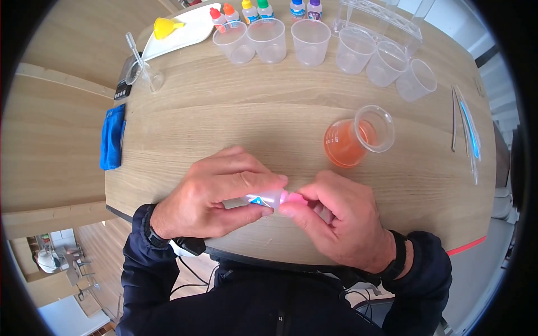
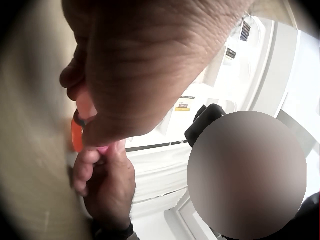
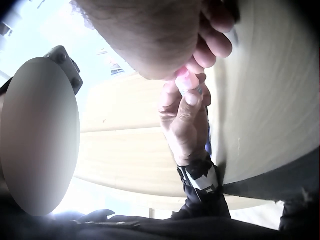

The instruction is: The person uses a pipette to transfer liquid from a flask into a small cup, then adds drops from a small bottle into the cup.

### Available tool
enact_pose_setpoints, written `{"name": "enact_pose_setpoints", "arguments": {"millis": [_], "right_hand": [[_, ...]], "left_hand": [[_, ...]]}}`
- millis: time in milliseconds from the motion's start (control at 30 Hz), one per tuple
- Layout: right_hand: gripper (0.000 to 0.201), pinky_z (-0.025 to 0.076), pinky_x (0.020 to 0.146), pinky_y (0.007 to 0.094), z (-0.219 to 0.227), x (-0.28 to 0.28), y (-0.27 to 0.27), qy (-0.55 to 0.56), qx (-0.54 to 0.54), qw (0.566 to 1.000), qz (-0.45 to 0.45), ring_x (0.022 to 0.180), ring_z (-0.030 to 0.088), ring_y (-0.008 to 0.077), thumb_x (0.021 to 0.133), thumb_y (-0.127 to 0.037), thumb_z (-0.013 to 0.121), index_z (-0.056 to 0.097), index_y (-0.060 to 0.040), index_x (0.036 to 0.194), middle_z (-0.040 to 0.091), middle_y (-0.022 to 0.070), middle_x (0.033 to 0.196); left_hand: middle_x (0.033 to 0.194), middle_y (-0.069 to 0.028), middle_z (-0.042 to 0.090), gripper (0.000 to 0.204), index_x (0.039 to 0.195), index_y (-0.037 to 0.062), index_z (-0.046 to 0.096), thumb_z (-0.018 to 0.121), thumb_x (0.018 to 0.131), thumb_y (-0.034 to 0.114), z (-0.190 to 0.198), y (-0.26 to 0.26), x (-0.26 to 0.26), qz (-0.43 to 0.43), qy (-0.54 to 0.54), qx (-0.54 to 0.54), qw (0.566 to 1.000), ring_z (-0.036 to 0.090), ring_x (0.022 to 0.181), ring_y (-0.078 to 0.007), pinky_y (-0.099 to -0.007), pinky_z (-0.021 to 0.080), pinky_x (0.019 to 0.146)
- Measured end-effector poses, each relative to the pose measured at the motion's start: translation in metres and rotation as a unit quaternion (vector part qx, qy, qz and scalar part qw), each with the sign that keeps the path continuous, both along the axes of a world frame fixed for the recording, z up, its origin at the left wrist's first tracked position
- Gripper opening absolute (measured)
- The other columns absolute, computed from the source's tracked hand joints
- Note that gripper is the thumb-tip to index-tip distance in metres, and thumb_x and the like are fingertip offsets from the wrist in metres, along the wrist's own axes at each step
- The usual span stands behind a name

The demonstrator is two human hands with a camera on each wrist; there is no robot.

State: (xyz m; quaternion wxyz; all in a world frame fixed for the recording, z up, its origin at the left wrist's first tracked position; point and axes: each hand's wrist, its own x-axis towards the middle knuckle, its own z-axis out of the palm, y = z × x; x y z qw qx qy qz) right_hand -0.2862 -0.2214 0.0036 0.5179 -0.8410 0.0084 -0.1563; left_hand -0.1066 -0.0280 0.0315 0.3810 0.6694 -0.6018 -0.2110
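Observation:
My left hand grips a small translucent dropper bottle with a blue label, lying sideways near the front of the table. Its pink cap points right, and my right hand pinches it between thumb and forefinger. In the right wrist view, the pinkish bottle top shows beyond the left thumb. The left wrist view catches only a bit of pink between the hands; the left hand hides the bottle there. Just beyond the right hand stands a conical flask with orange liquid.
A row of clear plastic cups stands at the back, with several colour-capped bottles and a test tube rack behind. A white tray bears a yellow funnel. A blue cloth lies left; thin tools lie right.

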Motion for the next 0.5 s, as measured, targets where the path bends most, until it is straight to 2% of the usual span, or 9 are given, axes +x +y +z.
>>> {"name": "enact_pose_setpoints", "arguments": {"millis": [167,267,467,500], "right_hand": [[0.019,0.052,0.061,0.04,-0.013,0.004,0.006,-0.077,0.027,0.997,-0.009,0.075,0.068,0.0305,0.091,-0.005,0.085,0.069,-0.0044,0.102,0.068,0.0116,0.089],[0.017,0.052,0.061,0.0395,-0.012,0.006,0.008,-0.095,0.035,0.995,-0.018,0.073,0.068,0.0305,0.092,-0.006,0.084,0.069,-0.0045,0.101,0.067,0.0109,0.085],[0.019,0.051,0.059,0.0405,-0.007,-0.007,-0.007,0.016,-0.027,0.997,0.07,0.067,0.066,0.031,0.096,-0.016,0.086,0.07,-0.0055,0.096,0.068,0.0108,0.08],[0.021,0.05,0.058,0.0412,-0.007,-0.007,-0.006,0.008,-0.024,0.998,0.054,0.065,0.066,0.0315,0.097,-0.018,0.085,0.069,-0.0055,0.095,0.067,0.011,0.078]], "left_hand": [[0.106,-0.0121,0.079,0.053,0.13,0.002,0.081,0.096,0.079,0.005,-0.003,0.006,0.001,0.007,0.057,0.021,0.998,0.072,0.093,-0.0267,-0.0377,0.053,0.081],[0.105,-0.0121,0.079,0.053,0.131,0.002,0.081,0.096,0.08,0.006,-0.001,0.005,0.002,-0.001,0.08,0.027,0.996,0.072,0.094,-0.0267,-0.0378,0.054,0.081],[0.104,-0.0115,0.08,0.051,0.129,0.0017,0.082,0.097,0.08,0.007,-0.003,0.002,-0.001,-0.032,0.066,0.009,0.997,0.072,0.092,-0.026,-0.0374,0.054,0.081],[0.104,-0.0114,0.08,0.051,0.128,0.0018,0.082,0.097,0.08,0.007,-0.003,0.002,-0.001,-0.03,0.066,0.01,0.997,0.072,0.092,-0.0256,-0.0375,0.053,0.08]]}}
